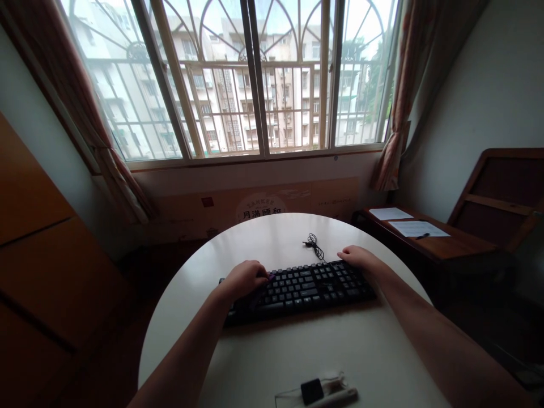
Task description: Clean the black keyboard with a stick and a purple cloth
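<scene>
A black computer keyboard (293, 289) lies on a round white table, its long side across my view. Over its left end is my left hand (246, 277), fingers curled and closed. A bit of something purple (271, 276) shows by those fingertips; most of it is hidden, and I cannot tell what it is. At the far right corner, my right hand (359, 258) grips the keyboard's edge, palm and fingers over the end. The keyboard's black cable (314, 247) is bundled behind it on the tabletop.
Nearest me on the white table (263, 357) is a small black square item (312, 391) beside a white stick-like thing (335, 398). To the right stands a wooden bench (467, 246) with paper sheets (419, 228) and a pen (423, 236). A barred window (259, 102) is ahead.
</scene>
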Available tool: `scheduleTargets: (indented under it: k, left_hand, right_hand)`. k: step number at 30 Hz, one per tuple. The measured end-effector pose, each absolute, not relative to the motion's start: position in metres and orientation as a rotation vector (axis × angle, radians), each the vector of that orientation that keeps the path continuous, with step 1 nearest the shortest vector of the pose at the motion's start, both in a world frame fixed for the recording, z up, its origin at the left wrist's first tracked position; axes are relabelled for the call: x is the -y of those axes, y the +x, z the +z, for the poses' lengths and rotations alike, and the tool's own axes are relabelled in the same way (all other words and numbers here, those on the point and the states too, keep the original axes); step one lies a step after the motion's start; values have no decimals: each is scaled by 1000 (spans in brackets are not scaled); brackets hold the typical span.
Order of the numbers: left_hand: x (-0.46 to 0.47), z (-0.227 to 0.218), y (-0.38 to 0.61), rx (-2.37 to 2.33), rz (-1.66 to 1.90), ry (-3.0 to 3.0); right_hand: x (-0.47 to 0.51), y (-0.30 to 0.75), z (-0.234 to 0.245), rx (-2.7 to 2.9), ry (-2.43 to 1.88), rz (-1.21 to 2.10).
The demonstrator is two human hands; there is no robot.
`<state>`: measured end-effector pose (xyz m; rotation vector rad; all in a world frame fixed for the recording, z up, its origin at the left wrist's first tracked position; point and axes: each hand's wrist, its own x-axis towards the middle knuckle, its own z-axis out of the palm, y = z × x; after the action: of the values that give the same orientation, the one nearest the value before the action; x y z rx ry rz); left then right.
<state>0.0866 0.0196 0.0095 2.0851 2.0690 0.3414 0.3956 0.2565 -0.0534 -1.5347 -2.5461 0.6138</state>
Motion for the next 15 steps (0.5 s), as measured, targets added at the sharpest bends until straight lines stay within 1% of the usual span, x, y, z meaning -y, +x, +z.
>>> scheduleTargets:
  k: [8, 15]
  left_hand:
    - [-27, 9, 87, -2189, 296, 1886]
    - [-28, 5, 87, -2207, 310, 1946]
  right_hand:
    - [-259, 395, -58, 2529, -1547, 612]
    - [-259, 395, -57, 2524, -1547, 622]
